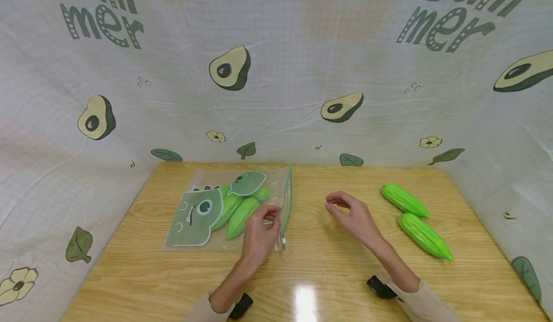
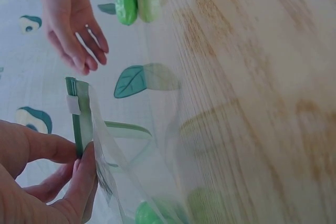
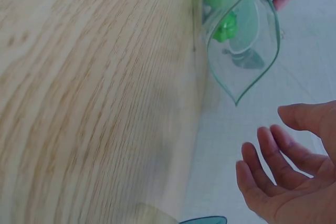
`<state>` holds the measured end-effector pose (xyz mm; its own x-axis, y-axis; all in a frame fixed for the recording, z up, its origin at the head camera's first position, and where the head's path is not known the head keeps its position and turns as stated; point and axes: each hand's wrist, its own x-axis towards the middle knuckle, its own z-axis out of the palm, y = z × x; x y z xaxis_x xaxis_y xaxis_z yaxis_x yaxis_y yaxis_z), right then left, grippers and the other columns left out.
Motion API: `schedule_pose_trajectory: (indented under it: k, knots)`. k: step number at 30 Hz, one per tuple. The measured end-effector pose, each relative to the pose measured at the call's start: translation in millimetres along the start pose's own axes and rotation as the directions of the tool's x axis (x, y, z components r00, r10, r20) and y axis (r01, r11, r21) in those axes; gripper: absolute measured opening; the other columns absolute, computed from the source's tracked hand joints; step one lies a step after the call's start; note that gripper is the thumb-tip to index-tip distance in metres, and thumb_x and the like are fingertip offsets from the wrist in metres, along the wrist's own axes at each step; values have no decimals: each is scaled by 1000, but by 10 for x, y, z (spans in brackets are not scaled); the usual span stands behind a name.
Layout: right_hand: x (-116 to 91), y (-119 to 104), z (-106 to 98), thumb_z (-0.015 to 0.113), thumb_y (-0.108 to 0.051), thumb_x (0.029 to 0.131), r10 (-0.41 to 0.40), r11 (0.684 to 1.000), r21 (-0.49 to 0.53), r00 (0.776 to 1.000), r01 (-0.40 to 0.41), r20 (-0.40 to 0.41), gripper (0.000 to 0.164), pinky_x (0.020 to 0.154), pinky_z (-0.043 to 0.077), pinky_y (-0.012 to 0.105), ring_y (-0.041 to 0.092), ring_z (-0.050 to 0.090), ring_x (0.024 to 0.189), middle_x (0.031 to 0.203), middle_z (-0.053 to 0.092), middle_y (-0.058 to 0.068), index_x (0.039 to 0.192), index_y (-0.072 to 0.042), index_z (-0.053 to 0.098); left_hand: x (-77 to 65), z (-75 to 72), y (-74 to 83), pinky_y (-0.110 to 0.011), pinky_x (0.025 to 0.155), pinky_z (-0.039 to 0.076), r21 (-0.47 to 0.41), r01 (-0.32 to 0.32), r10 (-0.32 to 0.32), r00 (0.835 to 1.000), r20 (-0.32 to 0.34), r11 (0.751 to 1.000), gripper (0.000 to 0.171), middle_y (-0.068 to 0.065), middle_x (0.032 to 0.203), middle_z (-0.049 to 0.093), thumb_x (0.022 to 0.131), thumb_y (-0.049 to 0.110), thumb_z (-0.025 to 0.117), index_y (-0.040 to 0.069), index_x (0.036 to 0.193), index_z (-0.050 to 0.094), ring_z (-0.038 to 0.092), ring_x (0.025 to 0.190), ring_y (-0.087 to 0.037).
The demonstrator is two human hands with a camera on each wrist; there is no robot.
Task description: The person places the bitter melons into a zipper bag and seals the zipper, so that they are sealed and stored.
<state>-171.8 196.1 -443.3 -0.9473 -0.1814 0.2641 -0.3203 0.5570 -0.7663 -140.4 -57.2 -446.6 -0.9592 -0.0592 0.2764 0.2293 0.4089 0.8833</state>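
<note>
A clear zip bag (image 1: 186,228) with a green dinosaur print lies at the left of the table, its mouth facing right. Inside are several ridged green cucumber-like vegetables (image 1: 242,218), partly covered by the print. My left hand (image 1: 260,233) pinches the upper side of the bag's green-edged mouth between thumb and fingers, near the white slider (image 2: 73,105). In the right wrist view the mouth (image 3: 274,59) gapes apart. My right hand (image 1: 356,219) hovers over the table between bag and loose vegetables, fingers loosely bent and holding nothing.
Two more ridged green vegetables, an upper one (image 1: 404,200) and a lower one (image 1: 425,235), lie at the right of the wooden table (image 1: 328,274). A printed cloth (image 1: 285,63) hangs behind the table and along both sides.
</note>
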Motion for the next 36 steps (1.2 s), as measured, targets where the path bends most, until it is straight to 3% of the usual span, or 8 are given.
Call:
schedule_pose_trajectory:
  k: [21,34,36]
  knots:
    - [-128,100,-250,70,-17,99,4,997,-78,998,-8,-57,27,99,52,53,34,67,111,115,72,13,119,0,69,-2,9,-13,-24,69,60,3,-4,4,1000,3,1000,18,-9,92,71,88,-10,66,-2,102,74,70,85,-22]
    - [-217,130,-413,71,-15,98,8,995,-101,994,-19,-106,24,98,52,43,34,66,110,115,71,15,116,0,70,-8,12,-2,-23,69,60,6,-6,6,1000,6,1000,18,-10,92,71,88,-10,66,-3,102,73,70,85,-23]
    - [-239,145,-438,71,-17,98,14,994,-110,993,-27,-115,24,98,51,35,34,66,110,115,71,14,116,0,70,-8,14,0,-23,69,60,7,-7,7,1000,5,1000,18,-10,92,71,88,-10,66,-3,102,73,70,85,-23]
